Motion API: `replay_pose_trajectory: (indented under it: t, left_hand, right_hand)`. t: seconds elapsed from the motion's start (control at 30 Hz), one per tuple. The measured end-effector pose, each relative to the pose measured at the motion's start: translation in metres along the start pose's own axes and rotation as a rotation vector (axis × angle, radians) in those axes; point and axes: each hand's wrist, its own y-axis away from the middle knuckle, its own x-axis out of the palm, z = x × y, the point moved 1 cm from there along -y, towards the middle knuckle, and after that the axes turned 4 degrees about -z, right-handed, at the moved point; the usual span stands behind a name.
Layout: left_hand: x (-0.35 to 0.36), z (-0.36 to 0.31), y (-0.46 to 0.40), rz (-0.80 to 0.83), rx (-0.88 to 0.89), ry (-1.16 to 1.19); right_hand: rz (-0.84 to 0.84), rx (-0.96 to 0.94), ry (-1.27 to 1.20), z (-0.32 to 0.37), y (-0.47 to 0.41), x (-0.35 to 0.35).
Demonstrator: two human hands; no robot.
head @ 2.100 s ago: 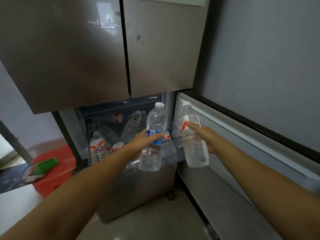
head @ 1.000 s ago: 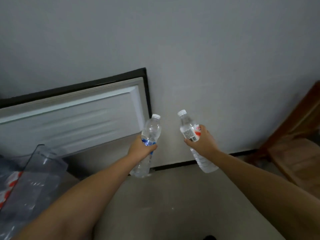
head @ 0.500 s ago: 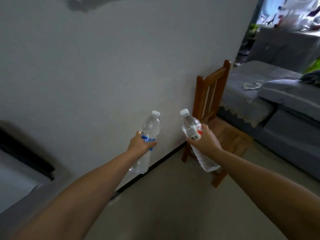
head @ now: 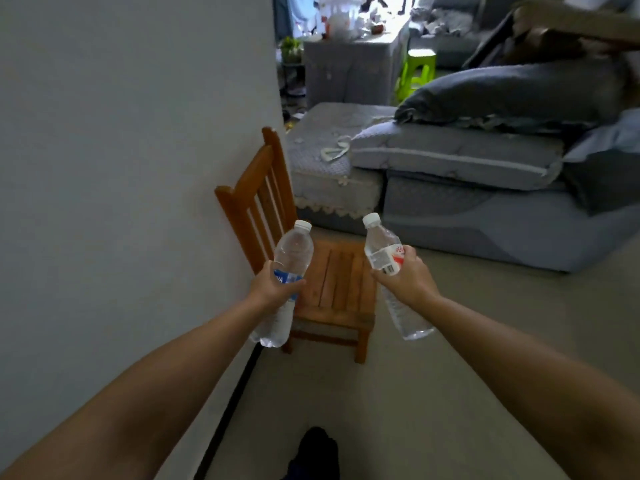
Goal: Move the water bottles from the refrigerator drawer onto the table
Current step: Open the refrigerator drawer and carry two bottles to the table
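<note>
My left hand (head: 272, 287) grips a clear water bottle with a blue label (head: 291, 254) around its middle, cap up and leaning slightly right. My right hand (head: 407, 280) holds a second clear water bottle with a red and white label (head: 382, 247), its cap tilted to the left and its base pointing down to the right. Both bottles are held out in front of me at about the same height, a hand's width apart. The refrigerator and its drawer are out of view.
A low wooden chair (head: 332, 282) stands against the grey wall (head: 121, 168) right behind the bottles. A grey sofa with cushions (head: 467, 188) fills the right. Further back are a cloth-covered cabinet (head: 349, 71) and a green stool (head: 417, 69). Bare floor (head: 398, 393) lies ahead.
The view has swung right, away from the refrigerator drawer and door, past the wall to the chair and sofa. Both hands have kept their bottles throughout.
</note>
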Motion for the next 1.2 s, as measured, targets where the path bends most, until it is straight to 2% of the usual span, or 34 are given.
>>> replay_pose_trajectory:
  t: [0.23, 0.33, 0.43, 0.77, 1.0, 1.2]
  left_hand:
    - [0.064, -0.086, -0.103, 0.307, 0.241, -0.078]
    - [0.1, -0.117, -0.126, 0.383, 0.29, -0.106]
    - [0.146, -0.149, -0.139, 0.476, 0.329, -0.126]
    - [0.332, -0.278, -0.136, 0.67, 0.526, -0.191]
    - [0.458, -0.379, -0.116, 0.76, 0.6, -0.2]
    - [0.554, -0.439, -0.093, 0.879, 0.708, -0.246]
  right_hand:
    - [-0.309, 0.247, -0.08, -0.038, -0.047, -0.051]
    - [-0.427, 0.336, -0.16, -0.061, -0.047, -0.071]
    - [-0.547, 0.441, -0.138, -0.088, -0.046, -0.099]
    - [-0.761, 0.628, -0.12, -0.214, -0.064, -0.226]
    - [-0.815, 0.705, -0.079, -0.288, -0.076, -0.329]
    - [-0.903, 0.819, -0.037, -0.336, -0.078, -0.389]
